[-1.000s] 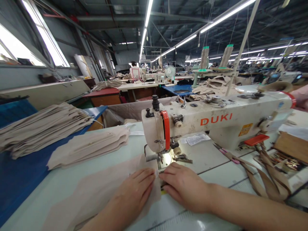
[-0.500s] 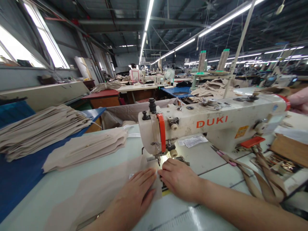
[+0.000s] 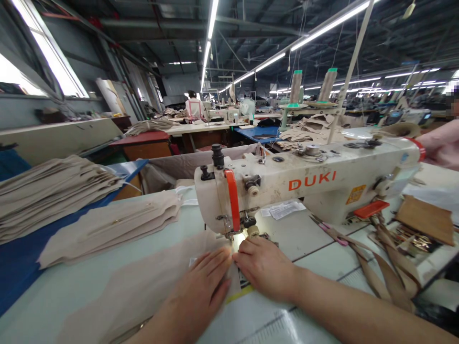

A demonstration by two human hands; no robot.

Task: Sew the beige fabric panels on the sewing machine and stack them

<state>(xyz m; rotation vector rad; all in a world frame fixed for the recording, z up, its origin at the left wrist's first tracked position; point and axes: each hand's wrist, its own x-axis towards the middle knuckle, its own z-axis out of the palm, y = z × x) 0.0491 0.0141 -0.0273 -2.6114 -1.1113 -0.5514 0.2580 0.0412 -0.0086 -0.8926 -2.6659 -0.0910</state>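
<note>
My left hand [image 3: 201,289] lies flat, fingers stretched out, on a beige fabric piece [image 3: 143,291] on the sewing table [image 3: 315,243]. My right hand [image 3: 263,265] rests beside it, fingers curled down and pressing the fabric edge just in front of the needle [image 3: 231,234]. The white DUKI sewing machine [image 3: 304,184] stands behind both hands, with an orange guard on its head. The fingertips of both hands almost meet at the presser foot.
A stack of cut beige pieces [image 3: 107,224] lies at the left, a taller pile [image 3: 50,191] on a blue surface beyond. Beige strips and scissors [image 3: 376,248] and a cardboard box [image 3: 426,220] sit right. Another person's arm [image 3: 439,148] shows at far right.
Both hands have slid the fabric a little forward toward the needle. The view has shifted so the machine sits further left.
</note>
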